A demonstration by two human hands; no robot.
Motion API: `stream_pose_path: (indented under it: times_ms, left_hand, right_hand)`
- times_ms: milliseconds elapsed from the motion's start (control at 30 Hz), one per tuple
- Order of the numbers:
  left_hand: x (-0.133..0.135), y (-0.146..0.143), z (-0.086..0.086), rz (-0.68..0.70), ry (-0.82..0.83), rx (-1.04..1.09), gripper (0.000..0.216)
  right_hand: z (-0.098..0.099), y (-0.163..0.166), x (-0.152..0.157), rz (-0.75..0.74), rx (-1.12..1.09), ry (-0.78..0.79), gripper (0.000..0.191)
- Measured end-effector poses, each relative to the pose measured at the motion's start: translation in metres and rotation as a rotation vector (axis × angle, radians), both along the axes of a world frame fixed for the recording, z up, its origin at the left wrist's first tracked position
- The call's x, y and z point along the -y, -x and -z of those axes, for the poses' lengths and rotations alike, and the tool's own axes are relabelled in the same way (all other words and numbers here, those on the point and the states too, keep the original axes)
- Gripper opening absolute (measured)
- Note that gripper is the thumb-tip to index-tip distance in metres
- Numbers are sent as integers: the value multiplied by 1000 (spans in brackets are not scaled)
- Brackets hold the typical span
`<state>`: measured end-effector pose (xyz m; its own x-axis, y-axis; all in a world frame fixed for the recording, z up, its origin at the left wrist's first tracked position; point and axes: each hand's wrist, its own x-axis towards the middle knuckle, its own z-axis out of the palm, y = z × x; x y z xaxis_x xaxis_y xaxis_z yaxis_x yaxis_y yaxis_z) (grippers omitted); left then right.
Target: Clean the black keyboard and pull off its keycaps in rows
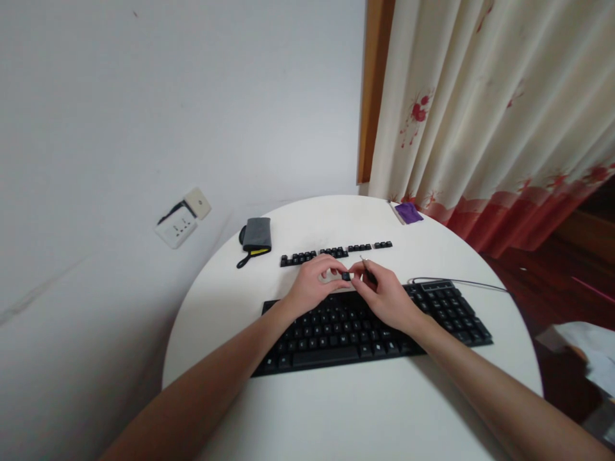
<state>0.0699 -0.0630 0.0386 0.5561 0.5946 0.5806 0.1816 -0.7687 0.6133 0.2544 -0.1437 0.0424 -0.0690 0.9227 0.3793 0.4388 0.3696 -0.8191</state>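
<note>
A black keyboard [375,323] lies across a round white table [355,397]. Both my hands hover over its far edge. My left hand [312,285] and my right hand [384,291] pinch a small black keycap [345,276] between their fingertips. My right hand also grips a thin dark tool [368,269] with a light tip that sticks up past the fingers. Beyond the hands, a row of removed black keycaps [336,252] lies in several short groups on the table.
A grey pouch [257,234] with a black strap and a yellow edge lies at the table's far left. A purple cloth [408,212] sits at the far right by a flowered curtain [494,121]. The keyboard's cable [461,282] runs right. A wall socket [179,225] is on the left.
</note>
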Motion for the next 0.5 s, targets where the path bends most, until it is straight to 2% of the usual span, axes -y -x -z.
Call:
stream_pose_path:
  times_ms: [300, 400, 500]
  left_hand:
    - [-3, 1, 2, 71, 13, -9, 32]
    - [-2, 2, 1, -1, 57, 34, 30]
    - [-3, 3, 0, -117, 147, 169, 42]
  right_hand:
    - [1, -2, -2, -6, 41, 1, 9]
    - [3, -12, -10, 76, 105, -7, 12]
    - [8, -27, -29, 221, 225, 29, 15]
